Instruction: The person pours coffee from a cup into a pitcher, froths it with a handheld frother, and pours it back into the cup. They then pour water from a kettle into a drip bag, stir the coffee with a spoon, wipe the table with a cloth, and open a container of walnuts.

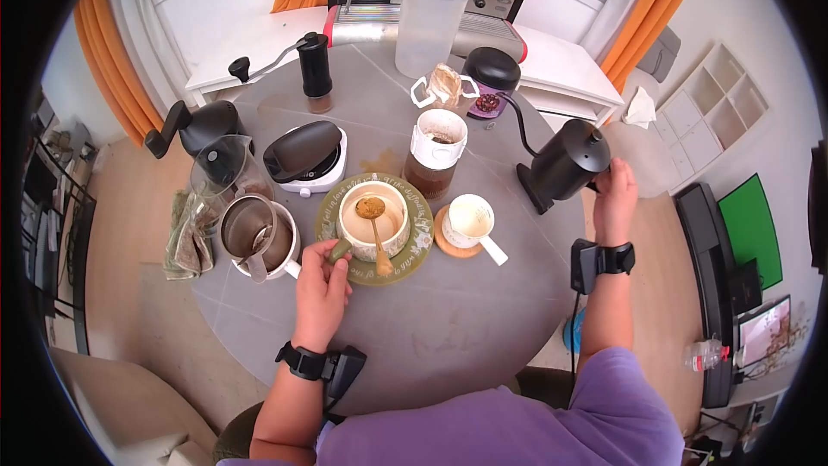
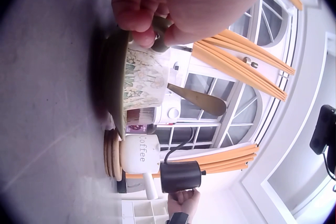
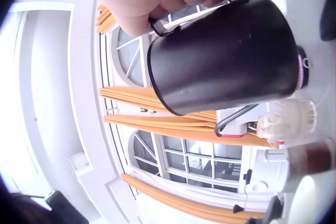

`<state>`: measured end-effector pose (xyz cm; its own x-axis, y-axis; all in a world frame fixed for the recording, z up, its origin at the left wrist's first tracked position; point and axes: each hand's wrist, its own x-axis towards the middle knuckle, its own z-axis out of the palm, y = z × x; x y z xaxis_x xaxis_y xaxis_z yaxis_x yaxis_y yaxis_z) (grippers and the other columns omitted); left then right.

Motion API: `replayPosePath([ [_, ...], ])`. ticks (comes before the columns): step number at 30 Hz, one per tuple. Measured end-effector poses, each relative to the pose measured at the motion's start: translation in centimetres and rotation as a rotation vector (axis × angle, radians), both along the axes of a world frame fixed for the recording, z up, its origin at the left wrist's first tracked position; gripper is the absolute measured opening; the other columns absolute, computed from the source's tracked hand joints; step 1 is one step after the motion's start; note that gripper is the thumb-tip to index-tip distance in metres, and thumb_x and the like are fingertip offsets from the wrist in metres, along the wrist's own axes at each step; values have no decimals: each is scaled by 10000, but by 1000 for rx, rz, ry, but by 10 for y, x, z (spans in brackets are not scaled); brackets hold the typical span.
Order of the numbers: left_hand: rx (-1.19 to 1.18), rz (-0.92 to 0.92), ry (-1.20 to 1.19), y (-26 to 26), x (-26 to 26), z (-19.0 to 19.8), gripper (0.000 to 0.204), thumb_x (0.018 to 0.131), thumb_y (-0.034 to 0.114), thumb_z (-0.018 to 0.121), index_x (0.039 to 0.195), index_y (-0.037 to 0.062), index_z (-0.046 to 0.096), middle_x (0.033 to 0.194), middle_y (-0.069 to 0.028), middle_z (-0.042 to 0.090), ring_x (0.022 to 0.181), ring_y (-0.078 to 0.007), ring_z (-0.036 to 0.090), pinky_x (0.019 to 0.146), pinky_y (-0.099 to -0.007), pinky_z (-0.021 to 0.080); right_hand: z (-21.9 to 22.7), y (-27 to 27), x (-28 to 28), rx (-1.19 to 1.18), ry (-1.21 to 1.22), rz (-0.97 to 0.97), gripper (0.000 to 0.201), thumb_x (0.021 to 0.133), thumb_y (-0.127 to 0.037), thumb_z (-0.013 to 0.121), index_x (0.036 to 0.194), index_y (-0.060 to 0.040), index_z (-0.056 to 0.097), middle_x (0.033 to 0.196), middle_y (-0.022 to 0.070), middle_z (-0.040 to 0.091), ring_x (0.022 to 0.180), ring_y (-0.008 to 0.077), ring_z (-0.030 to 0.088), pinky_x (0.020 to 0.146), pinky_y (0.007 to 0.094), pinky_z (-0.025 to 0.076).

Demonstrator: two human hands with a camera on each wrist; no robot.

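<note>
My left hand [image 1: 322, 298] pinches the green handle of a floral cup [image 1: 397, 246], its fingers curled in at the handle in the left wrist view. The cup sits on a green saucer [image 1: 418, 242] with lettering round its rim. Across the cup lies a gold spoon [image 1: 380, 246], its bowl heaped with brown powder. On the right, my right hand [image 1: 614, 198] grips the handle of a black gooseneck kettle [image 1: 565, 160]. In the left wrist view the kettle [image 2: 181, 176] is held above table height. A white "Coffee" pitcher [image 2: 142, 153] stands between cup and kettle.
A wooden coaster [image 1: 448, 248] lies under the pitcher. Behind stands a glass server [image 1: 429, 179] of dark liquid with a white dripper [image 1: 440, 151]. A scale [image 1: 315, 174], hand grinder [image 1: 314, 69], large mug [image 1: 289, 237] and cloth [image 1: 185, 237] stand left. Further back is an espresso machine [image 1: 371, 30].
</note>
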<state>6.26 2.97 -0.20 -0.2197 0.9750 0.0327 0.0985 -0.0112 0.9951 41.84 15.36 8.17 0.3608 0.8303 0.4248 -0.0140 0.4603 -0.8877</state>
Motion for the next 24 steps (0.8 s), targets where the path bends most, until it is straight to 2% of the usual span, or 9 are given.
replayPosePath([
  [4,5,-16,11,0,0,1,205,897,51,426,1097,14,395,920,-54,547,538,-44,442,439,-164,369,26,2,0,-32,-95,24,283,891,-203,479,645,-63,468,550,-32,385,524,70,350,536,226,331],
  [9,5,-20,-1,-1,0,0,215,893,41,430,1104,17,392,923,-54,548,542,-43,442,441,-167,371,46,9,-9,-82,-364,7,290,882,-198,488,629,-61,449,580,-31,422,554,62,393,548,217,342],
  [15,-17,-17,-15,-1,0,3,238,883,35,452,1112,9,392,923,-58,560,560,-51,459,463,-180,393,61,19,-16,-94,-519,62,292,875,-206,506,634,-62,428,585,-37,394,563,56,399,536,214,339],
  [24,-15,-20,-5,-2,0,4,235,878,36,464,1099,-7,398,911,-57,567,582,-61,480,488,-191,414,74,25,-20,-88,-596,74,285,865,-185,509,625,-52,430,564,-37,397,540,55,388,515,218,334],
])
